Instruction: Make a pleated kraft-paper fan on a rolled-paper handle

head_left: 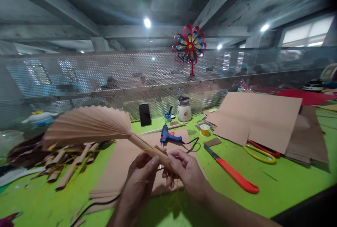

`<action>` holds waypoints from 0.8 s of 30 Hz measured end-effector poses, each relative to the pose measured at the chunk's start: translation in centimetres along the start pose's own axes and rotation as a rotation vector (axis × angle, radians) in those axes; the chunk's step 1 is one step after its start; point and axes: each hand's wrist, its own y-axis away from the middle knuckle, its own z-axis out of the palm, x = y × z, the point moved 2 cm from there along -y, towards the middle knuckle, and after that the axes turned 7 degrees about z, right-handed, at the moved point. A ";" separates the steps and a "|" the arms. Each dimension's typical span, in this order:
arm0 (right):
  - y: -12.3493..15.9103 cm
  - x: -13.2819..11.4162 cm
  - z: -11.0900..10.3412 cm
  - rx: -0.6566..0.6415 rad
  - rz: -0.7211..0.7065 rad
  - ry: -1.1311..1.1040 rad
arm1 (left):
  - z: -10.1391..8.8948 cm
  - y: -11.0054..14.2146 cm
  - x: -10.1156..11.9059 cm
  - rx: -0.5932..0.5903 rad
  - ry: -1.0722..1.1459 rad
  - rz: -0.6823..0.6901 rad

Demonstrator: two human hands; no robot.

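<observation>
A pleated brown paper fan is held up over the table, its spread part to the left and its rolled paper handle toward me. My left hand pinches the handle from the left, below the pleats. At the handle's near end, my right hand grips it with thumb and fingers. Yellow string is tied where pleats and handle meet, and loose strands hang below my hands. Just beyond them, a blue glue gun rests on stacked brown paper sheets.
Several rolled-handle paper pieces lie at left. An orange-handled knife, scissors and large brown sheets are at right. A phone, a jug and a yellow spool stand farther back, before a perforated metal screen.
</observation>
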 end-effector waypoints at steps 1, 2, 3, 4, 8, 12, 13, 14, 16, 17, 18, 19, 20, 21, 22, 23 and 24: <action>0.2 0.1 0.1 0.009 -0.013 0.016 | -0.1 0.0 0.0 0.027 -0.001 -0.006; 0.3 0.2 0.2 0.018 -0.028 0.031 | -0.3 0.0 0.0 0.062 -0.004 -0.009; 0.5 0.4 0.2 0.025 -0.047 0.043 | -0.4 0.0 0.1 0.097 -0.009 -0.011; 0.6 0.7 0.3 0.033 -0.065 0.055 | -0.4 0.0 0.1 0.126 -0.013 -0.011; 0.6 1.3 0.2 0.074 -0.126 0.110 | -0.1 0.2 0.3 0.162 -0.016 -0.025; 0.5 1.0 0.1 0.045 -0.119 0.065 | 0.5 0.3 0.3 0.071 0.012 -0.067; 0.6 0.9 0.2 0.030 -0.110 0.050 | 0.6 0.4 0.3 0.064 0.025 -0.074; 0.6 0.7 0.2 0.018 -0.104 0.041 | 0.6 0.4 0.3 0.072 0.042 -0.075; 0.7 0.5 0.3 0.006 -0.107 0.046 | 0.5 0.5 0.3 0.111 0.078 -0.064; 0.8 0.4 0.4 0.001 -0.109 0.051 | 0.3 0.6 0.2 0.128 0.091 -0.061; 0.8 0.4 0.4 -0.005 -0.108 0.052 | 0.2 0.6 0.2 0.135 0.097 -0.064; 0.8 0.4 0.4 -0.013 -0.105 0.050 | 0.2 0.7 0.2 0.127 0.098 -0.068; 0.8 0.5 0.4 -0.020 -0.100 0.048 | 0.1 0.7 0.2 0.107 0.094 -0.073; 0.8 0.5 0.4 -0.025 -0.097 0.046 | 0.1 0.8 0.2 0.082 0.088 -0.076; 0.9 0.5 0.4 -0.026 -0.096 0.045 | 0.2 0.8 0.2 0.062 0.077 -0.080; 0.9 0.6 0.4 -0.026 -0.095 0.046 | 0.2 0.8 0.3 0.049 0.063 -0.085; 0.9 0.6 0.3 -0.027 -0.095 0.049 | 0.2 0.8 0.3 0.050 0.049 -0.091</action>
